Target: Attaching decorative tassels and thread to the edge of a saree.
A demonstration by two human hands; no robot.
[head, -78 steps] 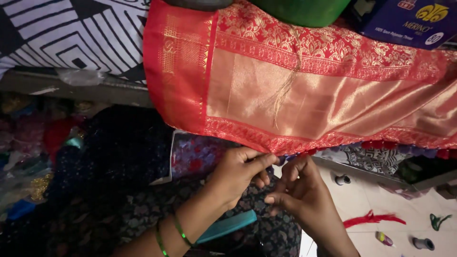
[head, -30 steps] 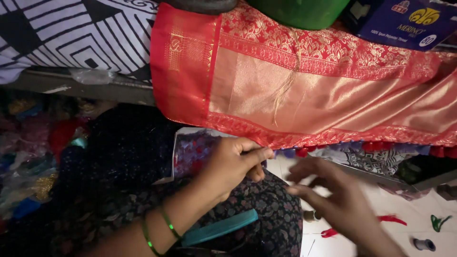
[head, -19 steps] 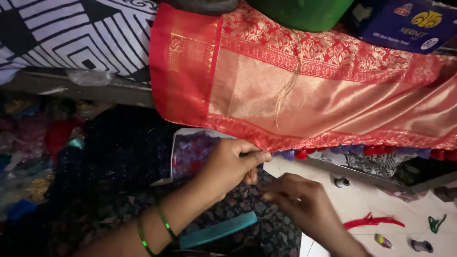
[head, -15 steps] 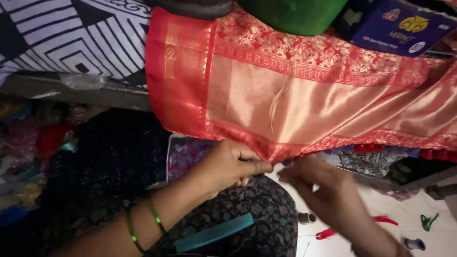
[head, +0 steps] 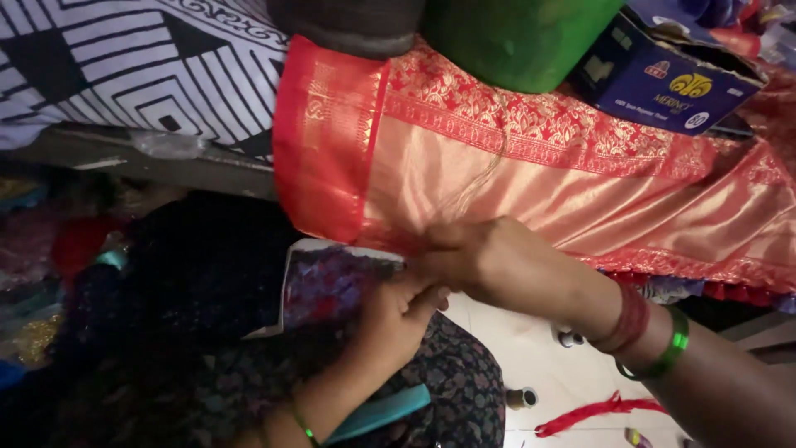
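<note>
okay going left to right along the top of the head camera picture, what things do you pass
Black-and-white patterned cloth → red border of the red and gold fabric → green bundle → dark blue cardboard box.

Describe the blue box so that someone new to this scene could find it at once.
Start from the red and gold fabric draped across the middle of the view. Follow its patterned upper border to the upper right corner, where the blue box lies tilted on the cloth beside a green object. It is the only dark blue, flat-sided cardboard thing there, with a round yellow mark.

Right hand (head: pixel 497 261) blurred, hides red cloth (head: pixel 514 166) hem.
</note>
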